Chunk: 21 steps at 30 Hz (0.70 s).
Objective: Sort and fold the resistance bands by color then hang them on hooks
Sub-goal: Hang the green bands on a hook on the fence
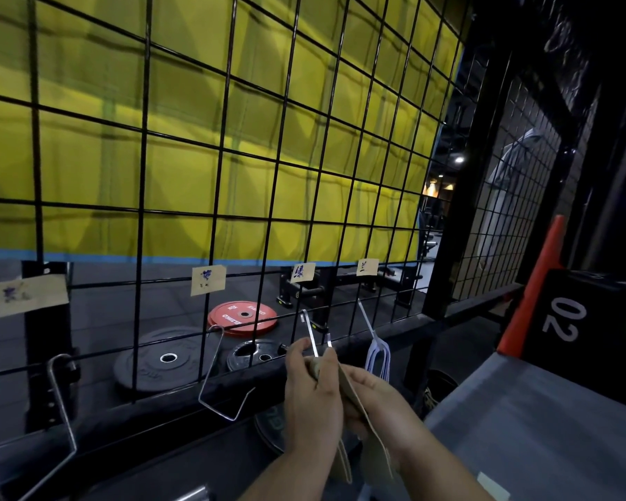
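Note:
My left hand [311, 392] and my right hand [371, 392] both grip a folded olive-green resistance band [358, 414], whose ends hang down between my forearms. The band's top sits just under the tip of a metal hook [317, 338] on the black wire grid [268, 197]. A paper label [303, 272] is taped above that hook. To the right, a blue band [376, 357] hangs on another hook [366, 318] below its own label [367, 266]. Two bare hooks [228, 388] [64, 399] hang further left under labels [208, 280] [28, 296].
Behind the grid lie a red weight plate [243, 317] and black plates [167, 359] on the floor. A grey padded surface [542, 421] and a black box marked 02 [593, 320] stand at the right, next to an orange post [539, 283].

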### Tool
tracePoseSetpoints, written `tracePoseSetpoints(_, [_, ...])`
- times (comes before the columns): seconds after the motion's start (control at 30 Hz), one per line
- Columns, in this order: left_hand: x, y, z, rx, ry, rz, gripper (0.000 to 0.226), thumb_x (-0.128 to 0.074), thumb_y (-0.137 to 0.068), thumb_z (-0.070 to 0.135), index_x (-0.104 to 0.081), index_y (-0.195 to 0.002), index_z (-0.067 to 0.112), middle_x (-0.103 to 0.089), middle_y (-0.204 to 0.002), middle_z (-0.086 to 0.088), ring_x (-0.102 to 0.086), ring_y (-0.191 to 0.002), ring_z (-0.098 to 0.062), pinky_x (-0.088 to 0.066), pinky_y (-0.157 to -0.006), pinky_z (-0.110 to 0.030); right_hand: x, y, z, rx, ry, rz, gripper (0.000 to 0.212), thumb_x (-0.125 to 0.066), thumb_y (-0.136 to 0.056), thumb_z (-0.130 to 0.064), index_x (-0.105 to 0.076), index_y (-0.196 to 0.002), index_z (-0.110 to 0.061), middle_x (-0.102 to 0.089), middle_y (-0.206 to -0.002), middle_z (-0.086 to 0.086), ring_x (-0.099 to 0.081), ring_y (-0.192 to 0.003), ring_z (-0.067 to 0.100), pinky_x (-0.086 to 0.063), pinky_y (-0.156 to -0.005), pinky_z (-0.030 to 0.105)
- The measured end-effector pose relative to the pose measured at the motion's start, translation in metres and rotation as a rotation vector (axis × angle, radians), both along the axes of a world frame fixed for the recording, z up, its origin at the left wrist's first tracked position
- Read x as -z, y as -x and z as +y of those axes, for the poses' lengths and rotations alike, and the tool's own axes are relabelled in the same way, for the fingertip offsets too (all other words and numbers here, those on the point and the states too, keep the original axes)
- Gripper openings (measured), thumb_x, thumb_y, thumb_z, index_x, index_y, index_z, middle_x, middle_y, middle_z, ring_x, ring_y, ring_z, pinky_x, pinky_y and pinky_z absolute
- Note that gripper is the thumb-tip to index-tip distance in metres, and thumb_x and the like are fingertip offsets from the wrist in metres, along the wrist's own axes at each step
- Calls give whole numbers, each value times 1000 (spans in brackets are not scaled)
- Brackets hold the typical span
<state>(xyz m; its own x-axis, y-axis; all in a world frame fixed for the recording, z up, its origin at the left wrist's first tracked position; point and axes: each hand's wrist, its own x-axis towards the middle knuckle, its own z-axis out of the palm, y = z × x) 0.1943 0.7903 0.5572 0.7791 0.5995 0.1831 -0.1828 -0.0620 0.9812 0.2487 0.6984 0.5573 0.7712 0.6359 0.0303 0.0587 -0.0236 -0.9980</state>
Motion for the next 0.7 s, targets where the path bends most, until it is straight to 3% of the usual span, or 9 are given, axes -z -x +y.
tracePoseSetpoints(0.07, [5,-3,-1,6,-41,6,53,-39,-91,58,-30,-137,36,-53,-122,1,-56,-102,-15,-48,-80,-34,5,0,0,-3,-24,40,34,-61,-91,-39,-69,-117,-19,-55,-76,6,-47,-66,18,-40,-63,29])
tracePoseSetpoints(0.13, [10,-6,-2,16,-44,2,48,-38,-93,56,-31,-136,36,-55,-122,2,-57,-103,-14,-50,-87,-38,6,2,2,12,-16,32,30,-57,-94,-39,-70,-112,-20,-70,-97,11,-62,-86,27,-48,-79,38])
tracePoseSetpoints(0.17, [12,-6,-3,25,-34,-5,43,-37,-95,53,-34,-135,36,-56,-124,3,-57,-105,-13,-48,-90,-37,7,2,2,31,-10,26,27,-54,-96,-38,-71,-109,-20,-71,-101,9,-65,-90,25,-51,-80,38])
tracePoseSetpoints(0.27, [16,-3,-9,39,-18,-23,44,-30,-99,46,-34,-143,38,-50,-136,10,-48,-123,-10,-37,-103,-29,7,3,1,78,-5,-1,27,-54,-96,-38,-70,-99,-17,-69,-87,5,-63,-76,14,-48,-67,28])
tracePoseSetpoints(0.37, [16,3,-14,29,-27,-26,45,-28,-102,37,-33,-146,33,-44,-142,12,-41,-130,-5,-28,-98,-14,8,2,2,118,-1,8,27,-53,-97,-36,-66,-99,-13,-70,-90,10,-65,-82,19,-52,-75,34])
tracePoseSetpoints(0.5, [22,5,-15,45,61,-80,40,-31,-103,31,-43,-141,30,-52,-128,15,-47,-105,12,-32,-77,6,10,5,6,158,12,-34,25,-49,-98,-37,-61,-87,-18,-58,-75,0,-53,-70,12,-45,-66,28])
tracePoseSetpoints(0.63, [31,4,-13,27,71,-94,39,-32,-102,34,-47,-138,33,-56,-133,7,-51,-122,-5,-39,-102,-20,10,6,11,147,-51,-10,23,-47,-100,-31,-58,-95,-12,-58,-81,5,-51,-80,19,-45,-70,30])
tracePoseSetpoints(0.7, [31,5,-13,15,57,-100,41,-31,-102,33,-47,-140,29,-53,-135,8,-46,-127,-5,-36,-106,-23,11,5,13,124,-76,14,24,-47,-100,-32,-58,-97,-11,-58,-84,7,-52,-82,21,-44,-74,35])
